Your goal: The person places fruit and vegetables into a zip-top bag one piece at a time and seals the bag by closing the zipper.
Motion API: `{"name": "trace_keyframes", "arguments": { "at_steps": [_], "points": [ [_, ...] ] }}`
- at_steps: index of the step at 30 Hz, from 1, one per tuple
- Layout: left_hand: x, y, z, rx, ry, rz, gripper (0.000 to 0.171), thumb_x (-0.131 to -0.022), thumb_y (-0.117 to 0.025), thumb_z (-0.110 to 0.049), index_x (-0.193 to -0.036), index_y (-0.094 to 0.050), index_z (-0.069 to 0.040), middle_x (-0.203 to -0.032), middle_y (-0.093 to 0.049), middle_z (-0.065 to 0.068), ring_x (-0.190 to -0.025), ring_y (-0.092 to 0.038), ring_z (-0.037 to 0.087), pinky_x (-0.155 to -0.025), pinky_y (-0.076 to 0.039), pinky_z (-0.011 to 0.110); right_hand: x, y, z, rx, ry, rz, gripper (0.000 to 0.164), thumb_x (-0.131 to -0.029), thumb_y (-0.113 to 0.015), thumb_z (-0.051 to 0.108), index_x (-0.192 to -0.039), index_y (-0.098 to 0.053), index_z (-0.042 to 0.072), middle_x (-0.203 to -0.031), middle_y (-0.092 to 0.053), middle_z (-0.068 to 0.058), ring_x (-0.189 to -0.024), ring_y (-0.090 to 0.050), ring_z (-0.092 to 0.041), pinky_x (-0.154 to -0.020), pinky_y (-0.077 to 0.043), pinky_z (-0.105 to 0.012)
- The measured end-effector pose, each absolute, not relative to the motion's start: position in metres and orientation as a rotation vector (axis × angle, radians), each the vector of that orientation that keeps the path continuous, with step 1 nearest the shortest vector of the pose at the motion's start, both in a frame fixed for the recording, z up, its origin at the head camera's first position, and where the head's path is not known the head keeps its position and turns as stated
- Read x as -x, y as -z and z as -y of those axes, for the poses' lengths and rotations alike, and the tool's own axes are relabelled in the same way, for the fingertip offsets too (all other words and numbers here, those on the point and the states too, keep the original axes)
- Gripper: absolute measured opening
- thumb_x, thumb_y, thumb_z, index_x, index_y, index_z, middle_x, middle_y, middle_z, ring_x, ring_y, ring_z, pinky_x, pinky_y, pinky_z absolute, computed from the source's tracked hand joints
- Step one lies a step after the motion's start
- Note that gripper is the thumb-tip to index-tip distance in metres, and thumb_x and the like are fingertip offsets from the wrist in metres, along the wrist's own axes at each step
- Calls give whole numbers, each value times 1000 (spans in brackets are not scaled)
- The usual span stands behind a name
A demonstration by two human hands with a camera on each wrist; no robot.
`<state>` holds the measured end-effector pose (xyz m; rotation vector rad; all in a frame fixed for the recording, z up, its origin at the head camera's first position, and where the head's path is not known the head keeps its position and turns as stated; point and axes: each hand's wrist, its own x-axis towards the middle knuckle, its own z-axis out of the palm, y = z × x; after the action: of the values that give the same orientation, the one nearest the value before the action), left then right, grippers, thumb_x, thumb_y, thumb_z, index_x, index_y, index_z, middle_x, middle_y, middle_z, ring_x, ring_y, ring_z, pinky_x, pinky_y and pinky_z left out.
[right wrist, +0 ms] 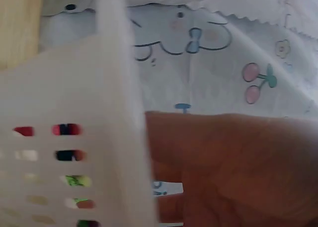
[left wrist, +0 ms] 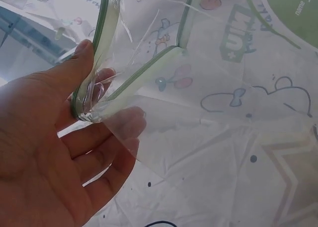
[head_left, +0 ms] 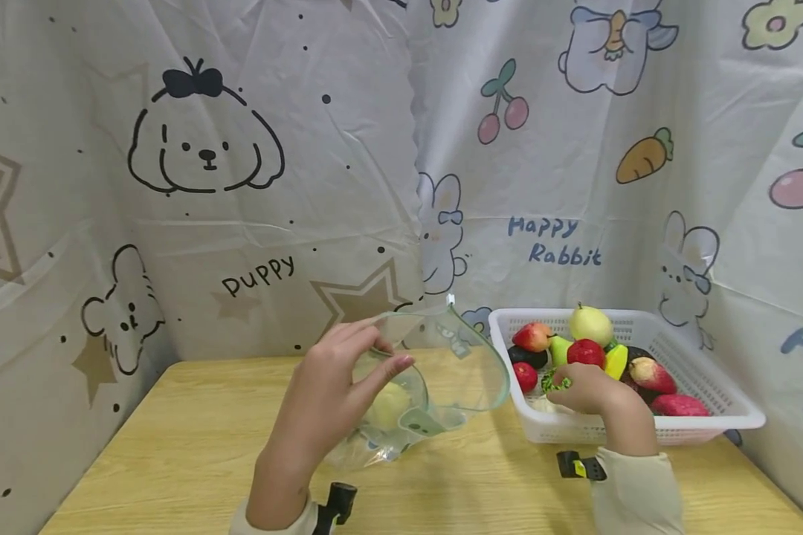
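Observation:
My left hand (head_left: pixel 337 394) pinches the green-edged rim of a clear zip bag (head_left: pixel 468 375) between thumb and fingers, its mouth spread wide. In the left wrist view, the thumb presses the green zip strip (left wrist: pixel 102 33). A pale yellow round fruit (head_left: pixel 389 405) lies inside the bag. Over at the white plastic basket (head_left: pixel 716 371), my right hand (head_left: pixel 592 390) reaches down inside the near left part. Its fingers are at a curly green leafy piece (head_left: pixel 554 380), with a whitish piece (head_left: pixel 544 405) just below. The basket wall hides the fingertips in the right wrist view.
Around the right hand in the basket lie a yellow-green pear (head_left: pixel 590 325), red fruits (head_left: pixel 531 336), a yellow piece (head_left: pixel 616 362), a dark piece (head_left: pixel 527 357) and a pink-red piece (head_left: pixel 680 406). Printed cloth (head_left: pixel 348 148) hangs behind the wooden table (head_left: pixel 194 431).

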<state>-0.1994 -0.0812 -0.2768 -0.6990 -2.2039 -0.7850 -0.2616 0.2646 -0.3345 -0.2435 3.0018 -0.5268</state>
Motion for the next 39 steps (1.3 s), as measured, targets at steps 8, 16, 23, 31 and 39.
{"name": "trace_keyframes", "arguments": {
  "at_steps": [8,16,23,31,39],
  "points": [
    [198,276,85,702,808,2266,42,-80,-63,-48,-110,-65,-19,-113,-68,-4,-111,-54,10,-91,-54,37,271,347,-255,201,523,-2915,39,-78,-70,28,-107,-66,2,-96,-66,-14,-83,-53,-25,-77,-52,-50],
    [197,276,85,775,805,2309,79,-68,-70,-51,-136,-48,-17,-137,-55,1,-124,-44,13,-101,-49,40,278,358,-264,214,578,-2899,51,-77,-71,35,-112,-61,-1,-102,-65,-18,-88,-54,-27,-83,-50,-56],
    [197,277,85,779,796,2315,74,-67,-69,-55,-130,-53,-20,-140,-52,0,-125,-43,13,-99,-50,41,280,358,-259,229,607,-2944,39,-76,-72,28,-104,-65,1,-92,-65,-14,-82,-53,-25,-76,-52,-48],
    [197,278,88,758,809,2270,27,-71,-72,-45,-80,-62,-22,-135,-57,4,-120,-50,13,-81,-56,35,283,359,-255,163,596,-2934,42,-76,-72,30,-105,-65,0,-92,-65,-14,-81,-54,-25,-76,-54,-47],
    [197,277,89,775,799,2279,17,-83,-66,-39,-78,-60,-24,-141,-51,-3,-127,-44,13,-79,-53,38,275,348,-253,141,687,-3033,54,-74,-73,39,-110,-60,0,-93,-65,-14,-78,-54,-25,-71,-53,-44]
  ]
}}
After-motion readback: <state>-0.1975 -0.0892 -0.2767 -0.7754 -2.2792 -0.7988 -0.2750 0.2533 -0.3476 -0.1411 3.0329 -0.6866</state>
